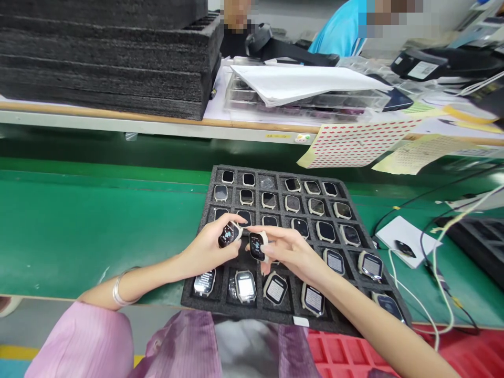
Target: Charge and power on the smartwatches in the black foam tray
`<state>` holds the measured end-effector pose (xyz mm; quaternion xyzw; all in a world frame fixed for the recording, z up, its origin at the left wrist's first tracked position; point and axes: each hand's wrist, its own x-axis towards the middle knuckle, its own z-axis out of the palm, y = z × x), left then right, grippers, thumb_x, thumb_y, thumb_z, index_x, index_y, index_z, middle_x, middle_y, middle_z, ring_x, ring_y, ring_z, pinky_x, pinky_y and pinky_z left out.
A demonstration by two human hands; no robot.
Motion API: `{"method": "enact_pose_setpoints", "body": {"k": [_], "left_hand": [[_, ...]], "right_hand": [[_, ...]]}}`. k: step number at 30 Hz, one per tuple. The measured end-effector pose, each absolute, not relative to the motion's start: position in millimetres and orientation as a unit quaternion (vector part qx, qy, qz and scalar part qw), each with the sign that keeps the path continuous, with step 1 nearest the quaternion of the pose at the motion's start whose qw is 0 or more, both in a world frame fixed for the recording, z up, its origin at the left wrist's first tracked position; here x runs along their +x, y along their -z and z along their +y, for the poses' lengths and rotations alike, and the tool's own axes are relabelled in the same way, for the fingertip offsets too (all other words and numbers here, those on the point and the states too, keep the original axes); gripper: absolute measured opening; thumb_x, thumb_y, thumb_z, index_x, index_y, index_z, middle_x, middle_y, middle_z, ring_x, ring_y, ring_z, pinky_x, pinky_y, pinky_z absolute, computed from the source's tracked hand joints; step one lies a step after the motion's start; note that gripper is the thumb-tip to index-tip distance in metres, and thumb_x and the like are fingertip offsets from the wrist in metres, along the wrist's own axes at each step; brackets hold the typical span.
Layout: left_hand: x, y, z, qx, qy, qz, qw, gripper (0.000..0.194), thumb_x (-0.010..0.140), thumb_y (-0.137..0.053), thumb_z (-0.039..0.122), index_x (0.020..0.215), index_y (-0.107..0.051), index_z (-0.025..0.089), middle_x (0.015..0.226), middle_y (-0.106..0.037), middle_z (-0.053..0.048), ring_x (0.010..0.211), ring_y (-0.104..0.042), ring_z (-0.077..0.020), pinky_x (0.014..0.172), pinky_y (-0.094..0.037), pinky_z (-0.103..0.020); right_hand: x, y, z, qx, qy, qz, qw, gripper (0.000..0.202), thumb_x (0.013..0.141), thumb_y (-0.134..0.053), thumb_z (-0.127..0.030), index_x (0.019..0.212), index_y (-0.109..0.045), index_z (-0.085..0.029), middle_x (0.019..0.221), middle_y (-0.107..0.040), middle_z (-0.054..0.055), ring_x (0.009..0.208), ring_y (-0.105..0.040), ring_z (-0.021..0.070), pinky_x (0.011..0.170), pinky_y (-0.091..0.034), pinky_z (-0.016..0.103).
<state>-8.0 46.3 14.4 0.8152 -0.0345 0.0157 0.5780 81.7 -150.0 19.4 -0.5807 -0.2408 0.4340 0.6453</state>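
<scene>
My left hand [214,247] grips a smartwatch case [229,234] without a strap, its round-cornered screen lit with a dark watch face. Close beside it, my right hand [289,249] pinches a second smartwatch case [257,246], also lit with a similar face. Both are held above a black foam tray [220,310] with square pockets. Strapless smartwatches fill many of those pockets; the far ones have dark screens, while the near ones, such as this watch [275,288], show lit white text. My hands hide a few pockets in the middle.
Black foam trays [106,63] are stacked on the shelf at the back left. Papers lie on clear plastic boxes [307,100]. Cables and a white box [407,241] with a small dark disc are at right. Red trays [346,352] sit below the edge. Two people are across the shelf.
</scene>
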Motion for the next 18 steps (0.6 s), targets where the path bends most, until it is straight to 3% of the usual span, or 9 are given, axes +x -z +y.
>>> {"method": "enact_pose_setpoints", "body": {"k": [7, 12, 15, 18], "left_hand": [[-9.2, -13.9, 45.9, 0.815, -0.016, -0.032, 0.579, 0.035, 0.081, -0.054, 0.017, 0.115, -0.05, 0.019, 0.085, -0.056, 0.0, 0.073, -0.052, -0.0135, 0.069, -0.043, -0.025], [-4.5, -11.2, 44.2, 0.727, 0.044, 0.019, 0.684, 0.058, 0.079, -0.063, 0.027, 0.13, -0.036, 0.022, 0.098, -0.056, -0.003, 0.072, -0.055, -0.0133, 0.056, -0.048, -0.024], [-0.9, -14.8, 46.3, 0.641, 0.072, 0.026, 0.764, 0.055, 0.074, -0.066, 0.019, 0.123, -0.04, 0.019, 0.103, -0.056, -0.006, 0.086, -0.06, -0.0176, 0.066, -0.053, -0.028], [1.3, -18.7, 50.8, 0.598, 0.081, 0.038, 0.796, 0.047, 0.073, -0.061, 0.012, 0.117, -0.044, 0.017, 0.104, -0.059, -0.007, 0.093, -0.061, -0.0204, 0.077, -0.055, -0.034]], "right_hand": [[82.0, -21.9, -151.1, -0.573, -0.436, -0.244, 0.649, 0.043, 0.083, -0.066, -0.024, 0.123, -0.058, -0.012, 0.061, -0.069, 0.003, 0.053, -0.066, 0.016, 0.059, -0.053, 0.028], [82.2, -21.2, -149.0, -0.562, -0.448, -0.203, 0.665, 0.05, 0.082, -0.065, -0.025, 0.129, -0.051, -0.015, 0.08, -0.069, 0.006, 0.061, -0.067, 0.0176, 0.052, -0.052, 0.026], [83.2, -20.1, -148.2, -0.561, -0.446, -0.19, 0.671, 0.045, 0.081, -0.065, -0.025, 0.124, -0.053, -0.016, 0.094, -0.067, 0.009, 0.067, -0.066, 0.0174, 0.048, -0.051, 0.024], [83.8, -18.3, -147.4, -0.573, -0.435, -0.18, 0.671, 0.045, 0.081, -0.064, -0.024, 0.124, -0.052, -0.019, 0.092, -0.065, 0.007, 0.066, -0.063, 0.0156, 0.045, -0.05, 0.022]]}}
